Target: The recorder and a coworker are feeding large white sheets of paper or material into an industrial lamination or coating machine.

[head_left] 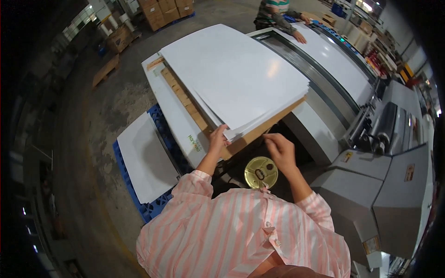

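A thick stack of large white sheets (pixel 236 74) lies fanned on a brown board (pixel 259 132) on top of a white table (pixel 178 118). My left hand (pixel 218 139) grips the near corner of the stack, fingers curled over the sheet edges. My right hand (pixel 279 148) hovers just right of that corner, fingers bent, touching or nearly touching the board's edge; I cannot tell if it holds anything. A round yellow tin lid (pixel 261 172) sits just below my hands, in front of my pink striped shirt.
A second pile of white sheets (pixel 146 157) rests on a blue pallet (pixel 148 211) at lower left. A grey machine (pixel 384 185) stands at right with a long feed bed (pixel 324 60). Another person (pixel 278 16) leans on that bed at the far end. Cardboard boxes (pixel 162 11) stand behind.
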### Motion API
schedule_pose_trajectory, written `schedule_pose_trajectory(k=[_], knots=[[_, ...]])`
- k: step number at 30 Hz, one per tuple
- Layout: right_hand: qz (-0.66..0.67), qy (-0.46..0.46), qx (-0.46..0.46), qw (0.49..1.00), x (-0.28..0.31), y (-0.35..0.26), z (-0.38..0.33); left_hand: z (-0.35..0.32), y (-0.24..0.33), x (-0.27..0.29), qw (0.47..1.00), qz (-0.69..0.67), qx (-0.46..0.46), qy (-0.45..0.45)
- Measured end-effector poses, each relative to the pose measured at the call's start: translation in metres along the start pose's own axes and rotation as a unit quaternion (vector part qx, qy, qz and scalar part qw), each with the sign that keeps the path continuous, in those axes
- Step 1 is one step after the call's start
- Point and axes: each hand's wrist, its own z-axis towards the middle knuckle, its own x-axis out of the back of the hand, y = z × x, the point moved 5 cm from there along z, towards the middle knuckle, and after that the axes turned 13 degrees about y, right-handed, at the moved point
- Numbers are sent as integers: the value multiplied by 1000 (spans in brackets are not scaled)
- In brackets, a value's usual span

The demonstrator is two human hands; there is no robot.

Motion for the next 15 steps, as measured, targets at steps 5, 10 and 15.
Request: schedule_pose_trajectory(k=[5,10,15], knots=[[-175,-68,210,959,-119,3,22,-1,-12,6,997,-58,-11,-48],[-285,-100,212,929,-147,42,27,3,-6,5,993,-75,-16,-92],[-247,-125,145,950,-152,34,24,1,-3,12,971,-229,27,-57]])
